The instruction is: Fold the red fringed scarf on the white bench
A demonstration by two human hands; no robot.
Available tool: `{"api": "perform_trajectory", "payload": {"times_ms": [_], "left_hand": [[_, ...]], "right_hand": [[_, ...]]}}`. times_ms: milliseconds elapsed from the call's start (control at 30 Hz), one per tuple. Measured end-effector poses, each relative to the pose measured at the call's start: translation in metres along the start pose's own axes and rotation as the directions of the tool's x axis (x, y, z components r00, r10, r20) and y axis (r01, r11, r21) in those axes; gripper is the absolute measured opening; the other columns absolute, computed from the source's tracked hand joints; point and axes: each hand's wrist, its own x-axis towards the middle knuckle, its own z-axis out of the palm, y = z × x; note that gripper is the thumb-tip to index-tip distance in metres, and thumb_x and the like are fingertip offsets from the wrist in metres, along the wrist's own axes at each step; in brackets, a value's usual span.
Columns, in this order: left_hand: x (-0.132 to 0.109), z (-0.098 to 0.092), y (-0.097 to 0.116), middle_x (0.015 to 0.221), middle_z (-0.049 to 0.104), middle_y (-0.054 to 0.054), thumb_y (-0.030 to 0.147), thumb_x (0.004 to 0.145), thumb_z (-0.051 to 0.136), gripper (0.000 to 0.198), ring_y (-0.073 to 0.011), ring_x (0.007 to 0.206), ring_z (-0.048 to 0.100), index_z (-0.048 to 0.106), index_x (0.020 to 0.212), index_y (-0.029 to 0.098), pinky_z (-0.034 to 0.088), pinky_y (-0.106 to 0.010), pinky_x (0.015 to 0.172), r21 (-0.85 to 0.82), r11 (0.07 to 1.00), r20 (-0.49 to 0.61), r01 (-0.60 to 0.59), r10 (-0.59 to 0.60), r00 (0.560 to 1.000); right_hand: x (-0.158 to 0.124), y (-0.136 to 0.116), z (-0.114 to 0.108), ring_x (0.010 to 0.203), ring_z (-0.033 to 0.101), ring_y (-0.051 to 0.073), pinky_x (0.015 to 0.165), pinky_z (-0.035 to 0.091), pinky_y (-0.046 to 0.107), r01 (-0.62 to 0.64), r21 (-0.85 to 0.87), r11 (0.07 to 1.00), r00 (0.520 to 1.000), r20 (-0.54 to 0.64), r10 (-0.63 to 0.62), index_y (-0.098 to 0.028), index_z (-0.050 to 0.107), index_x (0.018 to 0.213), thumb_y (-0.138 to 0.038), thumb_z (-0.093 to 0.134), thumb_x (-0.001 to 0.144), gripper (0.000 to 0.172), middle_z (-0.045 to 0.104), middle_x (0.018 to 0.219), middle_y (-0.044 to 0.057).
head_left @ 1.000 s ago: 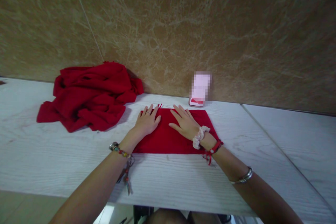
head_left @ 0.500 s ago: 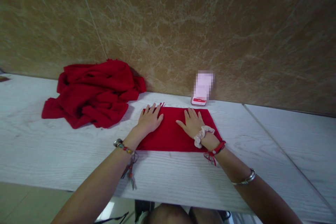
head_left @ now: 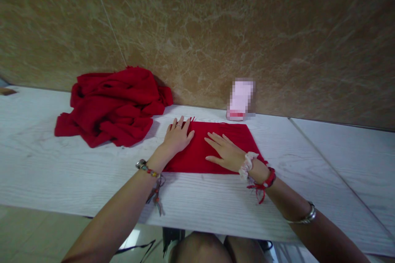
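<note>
A red cloth (head_left: 199, 158), folded into a flat rectangle, lies on the white wood-grain table (head_left: 203, 201) in front of me. My left hand (head_left: 178, 135) rests on its left part, fingers spread and pointing away from me. On the right part lies my right hand (head_left: 226, 152), flat with its fingers apart and pointing to the left. Neither hand grips anything. A few red threads stick out at the cloth's far edge, just past my left fingers.
A crumpled heap of red fabric (head_left: 114, 109) lies to the left, close to the brown marbled wall (head_left: 191, 37). Behind the folded cloth a phone (head_left: 240, 98), its screen blurred out, leans on the wall. A seam (head_left: 327, 162) crosses the table at right.
My right hand has turned so its fingers point more to the left and has slid nearer the middle of the cloth. The left hand keeps its place. The view has shifted slightly.
</note>
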Motion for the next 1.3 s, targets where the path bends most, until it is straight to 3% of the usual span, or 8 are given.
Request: {"api": "perform_trajectory", "payload": {"times_ms": [133, 233, 367, 467, 633, 967, 1100, 1300], "left_hand": [[-0.004, 0.000, -0.001, 0.143, 0.022, -0.013, 0.038, 0.088, 0.033, 0.053, -0.0316, 0.129, 0.018, 0.029, 0.134, 0.014, 0.023, -0.046, 0.102, 0.044, 0.989, 0.004, -0.138, 0.138, 0.990], [-0.009, 0.001, -0.008, 0.140, 0.028, -0.012, 0.033, 0.088, 0.033, 0.045, -0.0298, 0.128, 0.024, 0.037, 0.129, 0.016, 0.023, -0.049, 0.101, 0.076, 0.947, -0.045, -0.312, 0.316, 0.948], [-0.020, -0.003, -0.026, 0.120, 0.050, -0.012, 0.031, 0.086, 0.038, 0.034, -0.0231, 0.112, 0.045, 0.054, 0.112, 0.016, 0.035, -0.040, 0.094, 0.055, 0.774, -0.139, -0.631, 0.631, 0.763], [-0.030, -0.010, -0.033, 0.095, 0.059, -0.008, 0.037, 0.084, 0.042, 0.030, -0.0175, 0.086, 0.055, 0.060, 0.095, 0.014, 0.045, -0.031, 0.078, -0.012, 0.654, -0.151, -0.757, 0.747, 0.648], [-0.043, -0.018, -0.028, 0.082, 0.060, -0.005, 0.046, 0.080, 0.048, 0.034, -0.0162, 0.076, 0.054, 0.059, 0.089, 0.015, 0.044, -0.028, 0.070, 0.022, 0.591, -0.111, -0.806, 0.803, 0.586], [-0.047, -0.031, -0.034, 0.078, 0.060, -0.005, 0.036, 0.084, 0.045, 0.024, -0.0153, 0.070, 0.054, 0.059, 0.085, 0.016, 0.042, -0.027, 0.064, 0.166, 0.496, -0.046, -0.852, 0.867, 0.496], [-0.046, -0.032, -0.033, 0.071, 0.059, -0.004, 0.032, 0.083, 0.045, 0.021, -0.0148, 0.064, 0.052, 0.059, 0.079, 0.016, 0.040, -0.027, 0.060, 0.204, 0.433, -0.044, -0.878, 0.900, 0.434], [-0.042, -0.031, -0.029, 0.066, 0.058, -0.002, 0.028, 0.082, 0.046, 0.017, -0.0131, 0.060, 0.051, 0.058, 0.075, 0.019, 0.038, -0.026, 0.058, 0.199, 0.370, -0.058, -0.907, 0.929, 0.366]], "right_hand": [[-0.019, 0.013, -0.004, 0.127, 0.028, 0.024, 0.103, 0.022, 0.049, 0.179, 0.014, 0.984, 0.983, -0.043, -0.178, -0.014, 0.044, 0.126, -0.043, 0.047, 0.082, 0.052, 0.037, 0.135, 0.015], [-0.026, 0.014, -0.005, 0.124, 0.034, 0.023, 0.102, 0.026, 0.048, 0.307, -0.027, 0.951, 0.948, -0.079, -0.308, -0.016, 0.052, 0.118, -0.040, 0.050, 0.082, 0.044, 0.046, 0.129, 0.014], [-0.026, 0.011, -0.005, 0.113, 0.047, 0.022, 0.097, 0.037, 0.043, 0.422, -0.063, 0.905, 0.895, -0.132, -0.426, -0.015, 0.058, 0.112, -0.034, 0.050, 0.083, 0.035, 0.055, 0.120, 0.014], [-0.025, 0.010, -0.003, 0.108, 0.052, 0.020, 0.092, 0.043, 0.038, 0.447, -0.092, 0.890, 0.869, -0.192, -0.456, -0.015, 0.062, 0.106, -0.029, 0.046, 0.085, 0.029, 0.060, 0.113, 0.012], [-0.025, 0.012, -0.002, 0.104, 0.055, 0.018, 0.090, 0.046, 0.034, 0.471, -0.115, 0.875, 0.841, -0.240, -0.485, -0.015, 0.064, 0.100, -0.029, 0.042, 0.087, 0.029, 0.064, 0.107, 0.008], [-0.027, 0.005, -0.001, 0.093, 0.060, 0.018, 0.079, 0.051, 0.032, 0.457, -0.213, 0.864, 0.826, -0.259, -0.501, -0.016, 0.067, 0.091, -0.025, 0.046, 0.085, 0.024, 0.068, 0.096, 0.009], [-0.027, 0.002, -0.001, 0.088, 0.062, 0.019, 0.076, 0.052, 0.032, 0.463, -0.241, 0.853, 0.811, -0.273, -0.517, -0.014, 0.067, 0.088, -0.018, 0.044, 0.084, 0.024, 0.068, 0.093, 0.011], [-0.029, 0.000, -0.007, 0.095, 0.060, 0.017, 0.083, 0.050, 0.032, 0.464, -0.205, 0.862, 0.849, -0.174, -0.498, -0.012, 0.061, 0.105, -0.008, 0.042, 0.079, 0.032, 0.066, 0.102, 0.012]]}}
